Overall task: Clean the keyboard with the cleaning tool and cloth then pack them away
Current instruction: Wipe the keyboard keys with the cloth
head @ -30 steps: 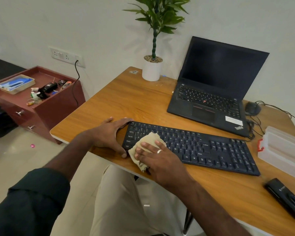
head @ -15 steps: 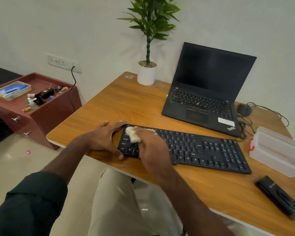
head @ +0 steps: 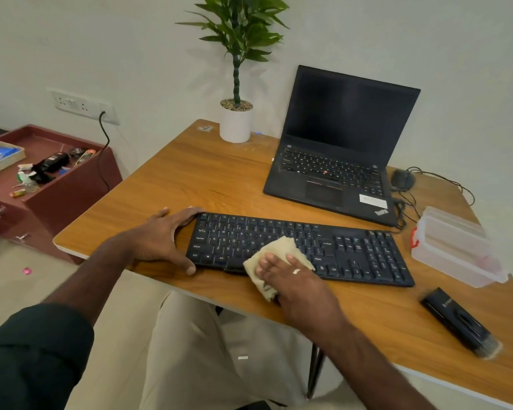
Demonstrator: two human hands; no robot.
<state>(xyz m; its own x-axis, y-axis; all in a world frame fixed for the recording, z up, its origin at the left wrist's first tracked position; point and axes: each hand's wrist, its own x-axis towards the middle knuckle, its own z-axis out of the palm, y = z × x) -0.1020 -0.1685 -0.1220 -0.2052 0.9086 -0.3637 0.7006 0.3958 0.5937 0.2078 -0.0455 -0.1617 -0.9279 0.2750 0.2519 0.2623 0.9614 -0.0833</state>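
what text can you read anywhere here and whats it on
"ThinkPad": laptop, front right corner of its palm rest.
"Ctrl", "Alt", "Shift", "Caps Lock": left-hand keys of the keyboard; most other key legends are too blurred.
White sticker on the laptop: unreadable.
Mark on the black cleaning tool: too small.

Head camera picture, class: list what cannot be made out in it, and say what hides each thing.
- Black external keyboard: its front middle keys lie under the beige cloth and right hand.
- Keyboard's left edge: covered by the left hand.
- Clear plastic box: contents blurred.
- Black cleaning tool: bristle end blurred.
- Maroon drawer unit: cut off by the left edge.
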